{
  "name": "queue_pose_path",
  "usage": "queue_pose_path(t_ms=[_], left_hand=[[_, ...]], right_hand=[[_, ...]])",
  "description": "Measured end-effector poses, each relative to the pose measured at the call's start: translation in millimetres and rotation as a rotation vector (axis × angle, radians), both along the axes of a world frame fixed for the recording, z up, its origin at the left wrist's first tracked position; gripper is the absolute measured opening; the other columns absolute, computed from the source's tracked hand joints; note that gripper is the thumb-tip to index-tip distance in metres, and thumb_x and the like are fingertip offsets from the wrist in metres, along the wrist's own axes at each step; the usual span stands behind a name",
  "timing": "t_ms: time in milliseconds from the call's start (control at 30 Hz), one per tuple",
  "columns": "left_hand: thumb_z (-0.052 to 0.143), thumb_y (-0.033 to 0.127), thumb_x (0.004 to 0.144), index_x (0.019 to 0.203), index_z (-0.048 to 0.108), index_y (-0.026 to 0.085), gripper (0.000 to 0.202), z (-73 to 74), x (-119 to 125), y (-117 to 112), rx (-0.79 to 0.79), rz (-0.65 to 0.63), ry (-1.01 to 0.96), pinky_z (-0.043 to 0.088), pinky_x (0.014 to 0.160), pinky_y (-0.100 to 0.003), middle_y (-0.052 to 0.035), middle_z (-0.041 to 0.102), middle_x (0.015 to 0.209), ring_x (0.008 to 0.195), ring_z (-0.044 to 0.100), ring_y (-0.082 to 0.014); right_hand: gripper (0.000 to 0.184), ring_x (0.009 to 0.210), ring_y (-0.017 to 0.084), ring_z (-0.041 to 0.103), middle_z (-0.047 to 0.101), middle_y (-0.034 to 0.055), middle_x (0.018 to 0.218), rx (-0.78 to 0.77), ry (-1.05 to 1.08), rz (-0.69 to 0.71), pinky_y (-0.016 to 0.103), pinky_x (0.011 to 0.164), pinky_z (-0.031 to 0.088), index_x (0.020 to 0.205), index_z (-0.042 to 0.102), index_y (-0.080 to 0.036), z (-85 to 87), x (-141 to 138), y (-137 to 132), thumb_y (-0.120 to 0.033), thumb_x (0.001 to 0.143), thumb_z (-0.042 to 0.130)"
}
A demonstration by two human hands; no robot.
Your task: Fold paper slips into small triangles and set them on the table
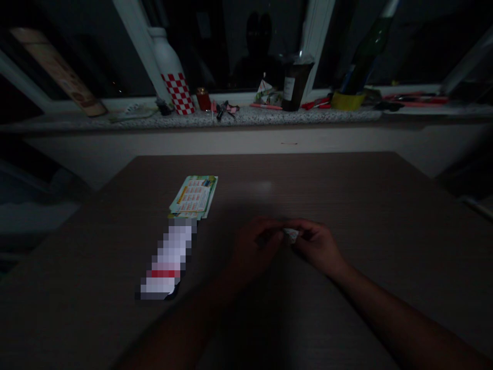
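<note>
Just above the middle of the table, my left hand (256, 244) and my right hand (318, 246) meet around a small piece of folded paper (291, 235). The paper is pale with printed marks, and it looks roughly triangular. Both hands have their fingers closed on it, my left from the left side and my right from the right. Fingers cover much of the paper, and the light is dim. Left of my hands lies a small stack of printed sheets (194, 195). A phone (169, 257) with a lit, pixelated screen lies directly below that stack.
Behind the wooden table (327, 180) runs a stone windowsill (134, 122). It holds a red-and-white checkered bottle (177, 90), a dark drink cup (296, 85), a folded paper shape (264, 90), a roll of yellow tape (347, 100) and a green bottle (364, 59).
</note>
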State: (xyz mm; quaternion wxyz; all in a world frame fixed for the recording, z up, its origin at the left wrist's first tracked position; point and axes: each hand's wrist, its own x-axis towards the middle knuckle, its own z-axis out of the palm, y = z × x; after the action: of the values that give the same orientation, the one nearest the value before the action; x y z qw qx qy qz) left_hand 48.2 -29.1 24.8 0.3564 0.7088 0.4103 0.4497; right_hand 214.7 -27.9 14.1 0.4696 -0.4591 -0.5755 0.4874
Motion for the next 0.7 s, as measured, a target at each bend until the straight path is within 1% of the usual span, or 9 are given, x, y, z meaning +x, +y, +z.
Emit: queue_pose_path(t_ms=[100, 200, 300, 400, 500, 700], left_hand=[[0.061, 0.030, 0.080, 0.091, 0.065, 0.017, 0.018, -5.2, -0.6, 4.9, -0.234, 0.042, -0.131, 0.046, 0.073, -0.026, -0.0031, 0.065, 0.086, 0.081, 0.060, -0.0155], [0.066, 0.034, 0.075, 0.088, 0.066, 0.015, 0.024, -7.3, 0.4, 9.3, -0.457, -0.028, -0.269, 0.043, 0.062, -0.023, -0.0013, 0.065, 0.076, 0.066, 0.057, -0.0122], [0.071, 0.036, 0.069, 0.084, 0.067, 0.013, 0.027, -5.2, 1.6, 11.0, -0.591, -0.088, -0.349, 0.040, 0.055, -0.022, 0.0006, 0.062, 0.066, 0.055, 0.052, -0.0093], [0.072, 0.036, 0.066, 0.081, 0.067, 0.013, 0.027, -2.9, 1.5, 10.8, -0.615, -0.115, -0.368, 0.039, 0.055, -0.022, 0.0005, 0.062, 0.064, 0.054, 0.051, -0.0092], [0.072, 0.035, 0.067, 0.081, 0.069, 0.014, 0.026, -2.2, 0.5, 10.2, -0.616, -0.144, -0.349, 0.040, 0.056, -0.022, -0.0007, 0.064, 0.067, 0.055, 0.052, -0.0094], [0.070, 0.034, 0.071, 0.086, 0.071, 0.014, 0.025, -2.1, -2.1, 10.1, -0.605, -0.203, -0.255, 0.040, 0.057, -0.021, -0.0020, 0.066, 0.072, 0.057, 0.053, -0.0094]], right_hand=[[0.018, 0.064, 0.014, 0.062, 0.071, 0.0037, 0.076, 0.009, 0.025, 0.016, 0.025, 0.060, 0.049, 0.085, 0.069, -0.018, 1.0, -1.1, -0.7, -0.025, 0.070, 0.064], [0.019, 0.070, 0.015, 0.065, 0.071, 0.0045, 0.080, 0.001, 0.073, 0.036, 0.026, 0.064, 0.050, 0.087, 0.068, -0.018, -0.8, -1.1, -0.3, -0.024, 0.069, 0.066], [0.019, 0.065, 0.014, 0.064, 0.071, 0.0031, 0.074, -0.026, 0.118, 0.043, 0.024, 0.060, 0.050, 0.086, 0.067, -0.019, -3.7, 0.0, 0.4, -0.025, 0.068, 0.067], [0.019, 0.061, 0.013, 0.063, 0.069, 0.0022, 0.071, -0.050, 0.135, 0.033, 0.024, 0.057, 0.049, 0.085, 0.066, -0.018, -4.6, 0.5, 0.4, -0.024, 0.066, 0.068], [0.021, 0.060, 0.012, 0.062, 0.069, 0.0013, 0.070, -0.079, 0.140, 0.040, 0.023, 0.056, 0.048, 0.085, 0.065, -0.019, -3.8, 0.0, 0.0, -0.024, 0.066, 0.070], [0.026, 0.057, 0.011, 0.060, 0.067, 0.0001, 0.067, -0.106, 0.126, 0.056, 0.021, 0.052, 0.046, 0.087, 0.066, -0.018, -7.1, 0.0, 0.2, -0.025, 0.063, 0.073]])
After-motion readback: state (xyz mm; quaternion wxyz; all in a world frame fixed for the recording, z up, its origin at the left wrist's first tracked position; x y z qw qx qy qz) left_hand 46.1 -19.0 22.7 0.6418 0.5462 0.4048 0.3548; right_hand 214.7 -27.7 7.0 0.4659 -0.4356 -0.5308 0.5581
